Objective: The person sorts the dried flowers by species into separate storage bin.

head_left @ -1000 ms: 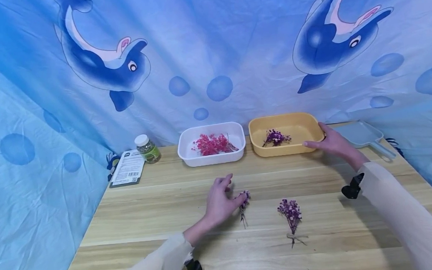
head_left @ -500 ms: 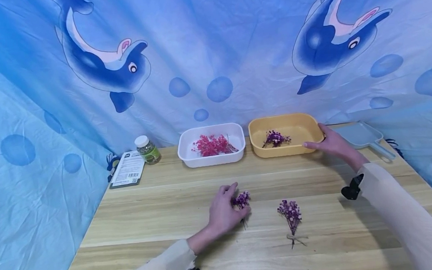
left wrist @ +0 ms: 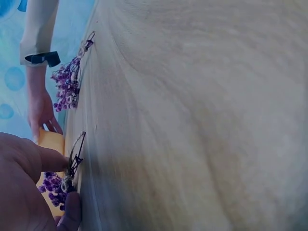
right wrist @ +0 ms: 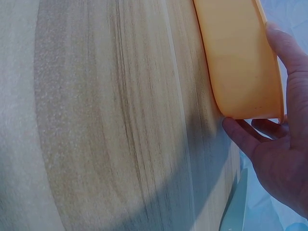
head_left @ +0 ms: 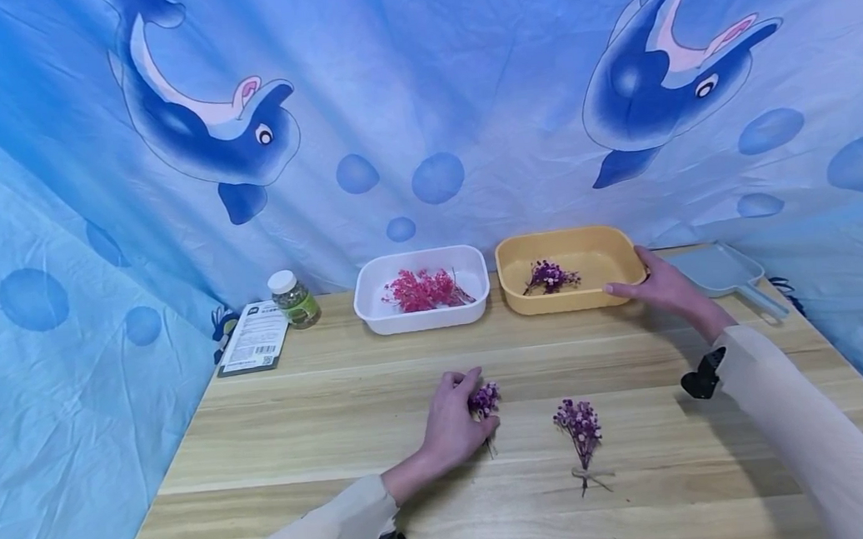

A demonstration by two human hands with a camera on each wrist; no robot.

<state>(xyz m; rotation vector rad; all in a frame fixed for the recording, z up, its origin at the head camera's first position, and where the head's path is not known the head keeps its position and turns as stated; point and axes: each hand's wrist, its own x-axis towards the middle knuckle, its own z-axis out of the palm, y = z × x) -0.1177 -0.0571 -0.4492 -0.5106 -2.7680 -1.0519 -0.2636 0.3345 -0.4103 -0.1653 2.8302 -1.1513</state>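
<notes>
My left hand (head_left: 453, 422) is down at the table with its thumb and fingers around a small bunch of purple dried flowers (head_left: 489, 397). In the left wrist view the thumb lies against the twine-tied stems (left wrist: 72, 168), and a fingertip is on the other side of the blossoms. My right hand (head_left: 661, 283) grips the right end of a yellow plastic basin (head_left: 572, 300), thumb at the front rim, fingers around the end wall. Inside that basin lies one purple bunch (head_left: 550, 276). Another twine-tied purple bunch (head_left: 580, 430) lies on the table between my arms.
Left of the yellow basin, a white basin (head_left: 423, 318) holds pink dried flowers (head_left: 425, 290). A white-capped jar (head_left: 295, 300) and a printed packet (head_left: 254, 339) stand at the back left. A pale blue dustpan (head_left: 725, 270) lies at the right, before the blue curtain (head_left: 419, 95).
My left hand has shifted slightly toward me and right, its thumb moving from the blossoms down to the stems and its fingers closing in around the bunch. The right hand stays on the yellow basin.
</notes>
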